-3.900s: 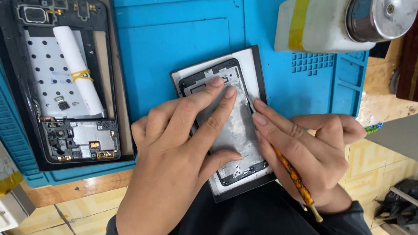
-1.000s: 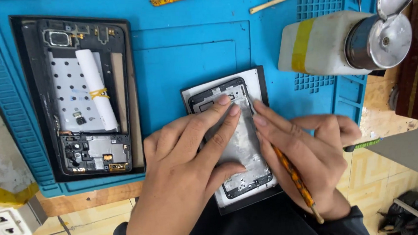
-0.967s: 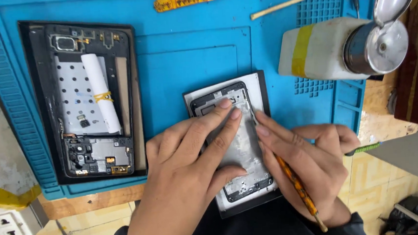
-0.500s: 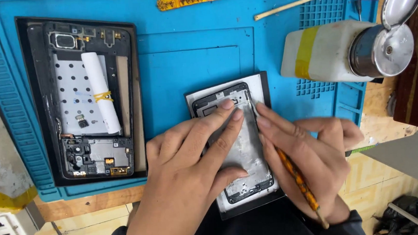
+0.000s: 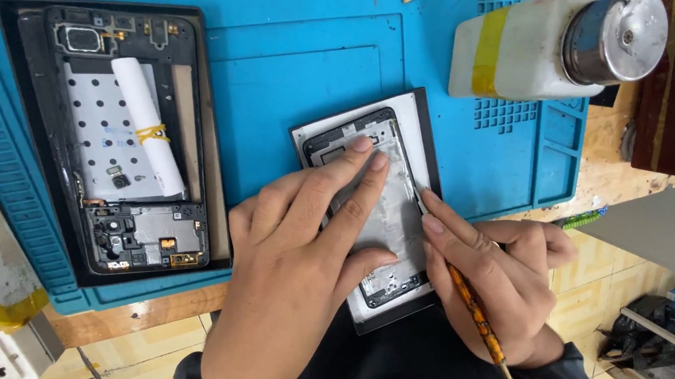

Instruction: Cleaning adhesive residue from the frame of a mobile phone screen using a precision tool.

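So your left hand is flat on the small phone frame, index and middle fingers stretched along it and pinning it down. Nothing gripped there, just pressing. The frame sits on the near right part of the blue mat, its lower end hanging past the mat's front edge toward you, and its long axis runs away from you, tilted a bit to the left at the top.

Your right hand is snug against the frame's right long edge, fingers closed around a thin orange-handled tool. The tool lies roughly along that same edge, its tip up by your fingertips; I can't tell if the tip is actually under the rim. So the right hand is the one on the working edge, the left just holds.

The bigger opened phone lies well off to the left, and the white dispenser bottle sits at the far right.
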